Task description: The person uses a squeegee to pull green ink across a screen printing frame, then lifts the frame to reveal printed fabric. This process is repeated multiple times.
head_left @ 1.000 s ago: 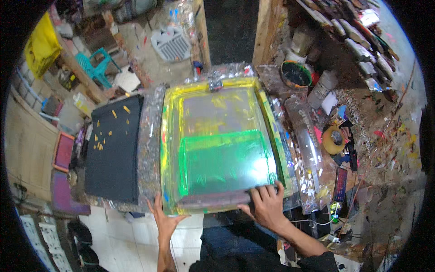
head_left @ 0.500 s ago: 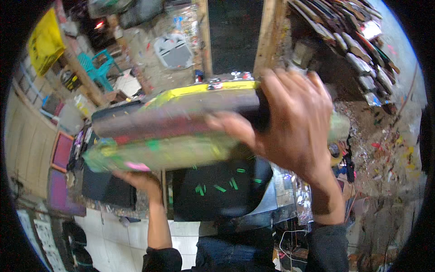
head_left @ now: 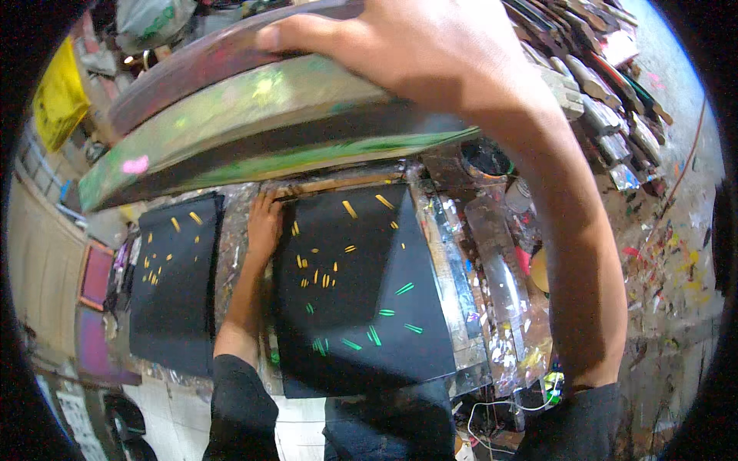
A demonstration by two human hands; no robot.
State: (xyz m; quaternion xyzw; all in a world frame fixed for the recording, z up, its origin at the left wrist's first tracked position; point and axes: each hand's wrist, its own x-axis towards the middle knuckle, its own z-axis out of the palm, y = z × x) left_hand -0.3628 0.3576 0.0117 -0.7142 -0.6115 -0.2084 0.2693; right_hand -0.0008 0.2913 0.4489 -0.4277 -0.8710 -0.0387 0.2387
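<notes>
A paint-stained wooden frame [head_left: 254, 92], looking like a printing screen, is tilted up across the top of the view. My right hand [head_left: 438, 54] grips its upper part with the thumb laid over the near side; the other fingers are out of sight. Under the raised frame, a black sheet [head_left: 354, 261] lies on the work board, bearing short yellow and green dashes. At the sheet's upper left corner rests my left hand [head_left: 264, 223], its fingers stretched forward and partly in shadow. Whether they pinch the edge is unclear.
Left of the board lies another black sheet [head_left: 173, 315] with yellow dashes. A dark round tub [head_left: 486, 157] and a tape roll [head_left: 540, 269] are near my right forearm. Wooden pieces [head_left: 600, 84] are piled at far right; a purple framed panel [head_left: 96, 273] stands left.
The wooden frame has swung up and away in my right hand. My left hand has come off its underside and moved to the black sheet's corner. More of the sheet now shows.
</notes>
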